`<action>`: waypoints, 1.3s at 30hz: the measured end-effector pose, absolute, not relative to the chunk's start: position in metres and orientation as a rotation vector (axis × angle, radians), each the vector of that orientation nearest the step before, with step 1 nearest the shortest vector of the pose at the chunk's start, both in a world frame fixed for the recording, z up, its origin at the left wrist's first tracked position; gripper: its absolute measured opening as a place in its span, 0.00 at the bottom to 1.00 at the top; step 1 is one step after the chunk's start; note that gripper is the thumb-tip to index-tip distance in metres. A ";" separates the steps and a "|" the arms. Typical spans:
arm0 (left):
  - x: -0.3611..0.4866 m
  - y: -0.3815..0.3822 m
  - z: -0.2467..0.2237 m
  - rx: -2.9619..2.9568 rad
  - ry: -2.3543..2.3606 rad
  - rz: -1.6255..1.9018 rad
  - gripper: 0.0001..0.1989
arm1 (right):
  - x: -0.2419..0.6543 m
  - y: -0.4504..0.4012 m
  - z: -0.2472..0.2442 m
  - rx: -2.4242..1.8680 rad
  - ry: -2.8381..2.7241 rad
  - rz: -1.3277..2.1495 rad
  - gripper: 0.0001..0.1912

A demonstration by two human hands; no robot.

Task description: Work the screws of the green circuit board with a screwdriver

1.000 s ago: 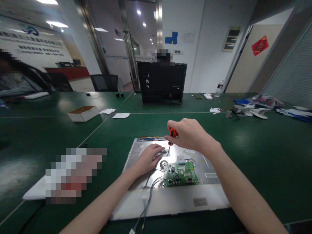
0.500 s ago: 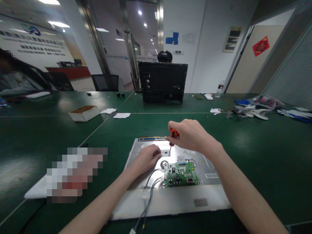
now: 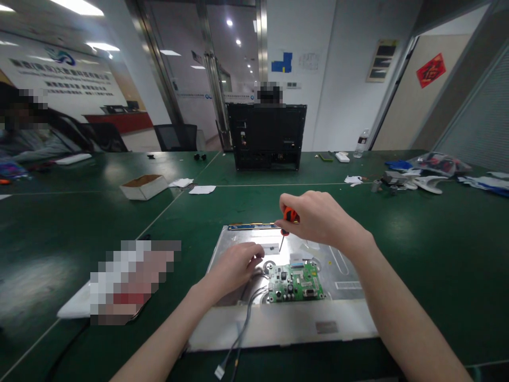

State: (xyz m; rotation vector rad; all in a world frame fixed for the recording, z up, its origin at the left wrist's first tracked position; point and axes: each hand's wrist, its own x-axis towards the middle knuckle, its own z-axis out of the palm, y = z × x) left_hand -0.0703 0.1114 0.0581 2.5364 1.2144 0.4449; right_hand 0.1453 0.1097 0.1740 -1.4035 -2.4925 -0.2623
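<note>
A bare metal display panel point(image 3: 338, 313) lies flat on the table in front of me, with a green circuit board point(image 3: 296, 282) on it. My right hand point(image 3: 318, 215) grips a screwdriver point(image 3: 290, 214) by its orange and black handle. The thin shaft slants down toward the panel, above the board. My left hand point(image 3: 237, 263) rests low over the panel, left of the board's upper corner. Its fingers are curled toward the thumb, and whatever may be between them is hidden. Dark cables point(image 3: 247, 318) run from beside the board over the panel's front edge to a white connector point(image 3: 219, 372).
A black monitor housing point(image 3: 268, 137) stands at the far side, with a person behind it. An open box point(image 3: 143, 187) and papers point(image 3: 202, 189) lie left. Small parts point(image 3: 394, 179) and a water bottle point(image 3: 361, 144) are right. A blurred-out item lies left of my arm.
The screwdriver's shaft has lifted slightly and shifted right with my right hand. My left hand has turned a little, its fingertips lower and closer to the board. The view has moved slightly.
</note>
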 end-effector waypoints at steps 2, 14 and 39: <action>-0.069 0.095 0.063 2.503 1.155 0.432 0.08 | 0.146 0.109 0.175 -1.389 -2.487 -0.255 0.14; -0.061 0.036 0.039 2.232 1.177 0.600 0.09 | 0.147 0.105 0.177 -1.321 -2.487 -0.253 0.13; -0.057 0.021 0.024 2.318 1.323 0.886 0.08 | 0.143 0.088 0.181 -1.034 -2.705 0.177 0.09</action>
